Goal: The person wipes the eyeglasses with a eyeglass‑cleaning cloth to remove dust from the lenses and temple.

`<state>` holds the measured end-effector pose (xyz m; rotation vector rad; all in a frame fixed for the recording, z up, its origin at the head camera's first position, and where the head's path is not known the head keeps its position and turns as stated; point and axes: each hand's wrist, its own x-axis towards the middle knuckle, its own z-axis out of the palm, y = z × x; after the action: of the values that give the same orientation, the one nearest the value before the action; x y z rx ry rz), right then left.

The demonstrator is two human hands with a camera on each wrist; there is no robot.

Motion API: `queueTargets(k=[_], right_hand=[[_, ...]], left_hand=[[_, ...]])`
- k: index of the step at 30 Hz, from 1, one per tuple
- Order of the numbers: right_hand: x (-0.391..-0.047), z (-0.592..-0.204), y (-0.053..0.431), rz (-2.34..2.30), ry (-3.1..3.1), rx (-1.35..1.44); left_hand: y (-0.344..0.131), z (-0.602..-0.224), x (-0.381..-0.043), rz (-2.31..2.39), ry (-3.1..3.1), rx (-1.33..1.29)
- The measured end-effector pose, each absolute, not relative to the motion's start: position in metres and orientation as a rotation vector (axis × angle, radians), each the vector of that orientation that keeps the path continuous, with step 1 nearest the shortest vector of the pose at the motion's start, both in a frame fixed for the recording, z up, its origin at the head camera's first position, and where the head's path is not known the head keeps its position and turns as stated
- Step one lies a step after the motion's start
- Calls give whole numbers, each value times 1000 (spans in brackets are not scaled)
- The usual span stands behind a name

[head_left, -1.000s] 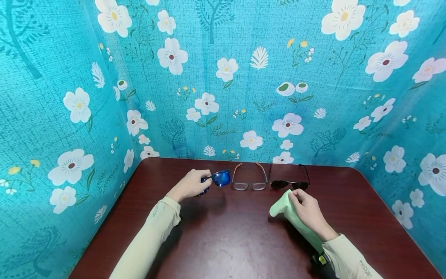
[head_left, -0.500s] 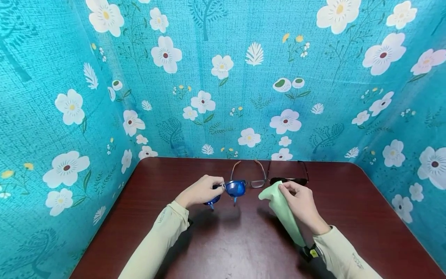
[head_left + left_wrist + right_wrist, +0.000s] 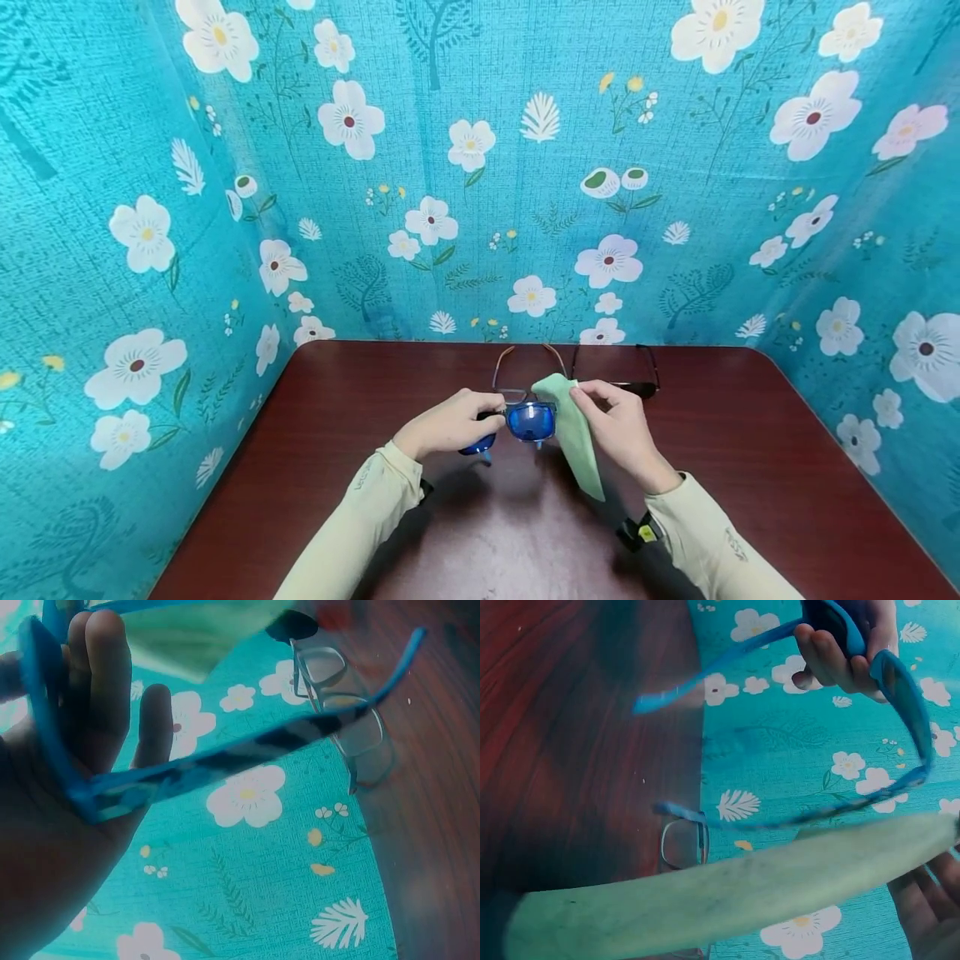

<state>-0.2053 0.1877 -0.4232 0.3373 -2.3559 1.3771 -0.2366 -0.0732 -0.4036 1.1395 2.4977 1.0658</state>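
Observation:
My left hand (image 3: 450, 425) grips a pair of blue-mirrored sunglasses (image 3: 531, 422) near the bridge and holds them above the table. One blue temple arm (image 3: 255, 746) stretches across the left wrist view, and both unfolded arms show in the right wrist view. A light green cloth (image 3: 576, 437) hangs from my right hand (image 3: 618, 429), pinched at its upper edge between thumb and fingers. In the head view the cloth is right beside the right-hand lens; whether they touch I cannot tell.
Behind the hands, clear-lensed eyeglasses (image 3: 512, 392) lie on the dark red table (image 3: 360, 383), partly covered. Dark sunglasses (image 3: 641, 389) sit to their right, mostly hidden by my right hand. A teal flowered curtain (image 3: 480, 250) encloses the back and sides.
My left hand has carried the blue sunglasses rightward and nearer, their lenses turning to face up more. The right hand has moved left with the cloth, bringing both together.

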Motion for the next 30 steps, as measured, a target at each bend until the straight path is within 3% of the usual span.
queueTargets(k=[19, 30], right_hand=[[-207, -427, 187, 1851, -2280, 873], [-211, -435, 186, 1873, -2373, 930]], left_hand=[[-81, -415, -234, 1193, 2560, 1064], [-79, -420, -231, 1232, 2537, 1027]])
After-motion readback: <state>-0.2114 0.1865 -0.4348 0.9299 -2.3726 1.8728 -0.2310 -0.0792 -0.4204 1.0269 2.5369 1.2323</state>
